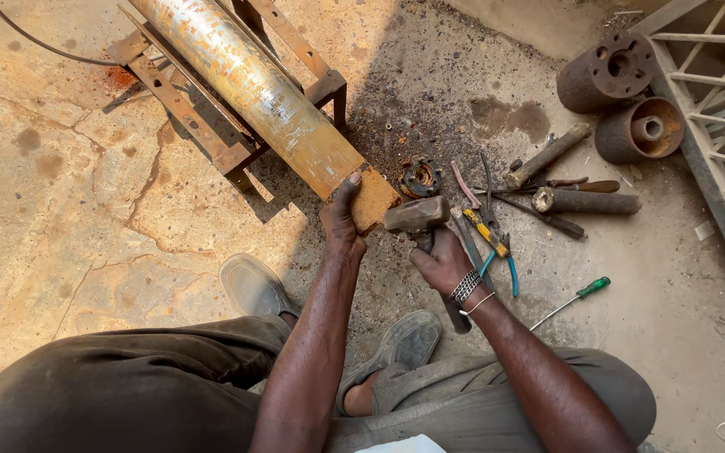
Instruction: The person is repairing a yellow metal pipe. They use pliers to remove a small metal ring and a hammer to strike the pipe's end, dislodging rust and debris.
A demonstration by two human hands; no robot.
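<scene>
A long rusty metal cylinder point(245, 84) lies on a rusted angle-iron stand point(186, 109) and runs from the top towards me. My left hand point(341, 220) is pressed against its near end, on a rusty flat end piece point(372, 201). My right hand point(442, 264) grips the handle of a heavy hammer, whose steel head point(415, 215) sits right beside that end piece. A metal bracelet is on my right wrist.
Loose tools lie on the concrete to the right: pliers with blue and yellow grips point(492, 239), a green-handled screwdriver point(576, 298), rusty bars point(585, 201), a small flange point(421, 176). Two rusty drums point(610, 71) and a white metal frame point(719, 126) stand at the far right. My sandalled feet point(253, 285) rest below the cylinder.
</scene>
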